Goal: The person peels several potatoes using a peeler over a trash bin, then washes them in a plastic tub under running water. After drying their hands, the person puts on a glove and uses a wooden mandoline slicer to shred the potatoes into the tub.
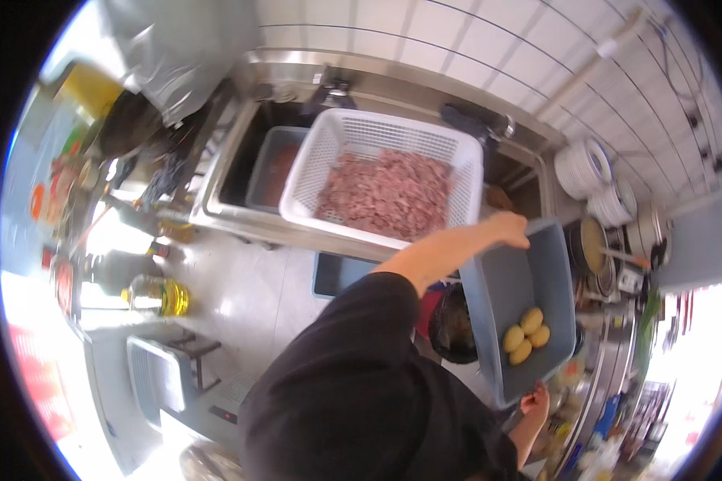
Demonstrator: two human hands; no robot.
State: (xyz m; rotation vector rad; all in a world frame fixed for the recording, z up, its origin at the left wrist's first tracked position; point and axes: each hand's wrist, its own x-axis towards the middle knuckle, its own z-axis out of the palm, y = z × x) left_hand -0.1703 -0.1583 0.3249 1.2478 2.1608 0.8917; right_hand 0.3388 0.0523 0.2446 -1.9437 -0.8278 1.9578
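Note:
My left hand grips the far rim of a deep grey-blue plastic tub. At the tub's near end, my right hand holds the rim, with its fingers partly hidden. Several peeled yellow potatoes lie together towards the near end of the tub's floor. To the left of my left hand, a white perforated plastic basket rests across the stainless-steel sink. Raw cut meat is heaped in it.
Another grey tub with reddish contents sits in the left basin. Below the sink are a blue-grey tub and a black-lined bin. Stacked white plates and a pot stand right. An oil bottle is at left.

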